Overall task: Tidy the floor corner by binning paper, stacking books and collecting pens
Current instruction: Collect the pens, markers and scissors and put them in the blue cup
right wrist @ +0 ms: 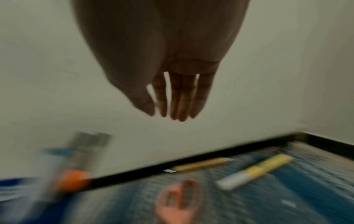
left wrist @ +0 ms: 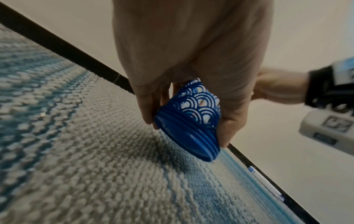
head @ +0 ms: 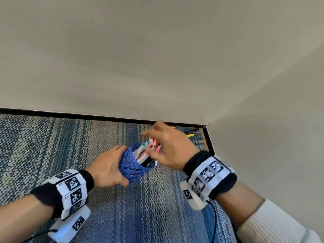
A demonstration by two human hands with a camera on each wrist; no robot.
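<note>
My left hand (head: pixel 112 167) grips a blue lattice pen holder (head: pixel 135 166) and tilts it to the right, with its base edge on the carpet (left wrist: pixel 191 136). Several pens (head: pixel 145 151) and pink scissor handles (head: pixel 158 148) stick out of its mouth. My right hand (head: pixel 157 144) hovers just over that mouth, blurred, with straight fingers (right wrist: pixel 180 106) that hold nothing. On the carpet near the corner lie a yellow highlighter (right wrist: pixel 256 171) and a wooden pencil (right wrist: pixel 201 164) beside the skirting. A white and blue pen (left wrist: pixel 266 183) lies along the skirting.
Two pale walls meet at the right behind a black skirting board (head: pixel 87 117). Blue and grey striped carpet (head: pixel 52 146) covers the floor. Black cables (head: pixel 214 220) hang from both wrist cameras. No books or paper are in view.
</note>
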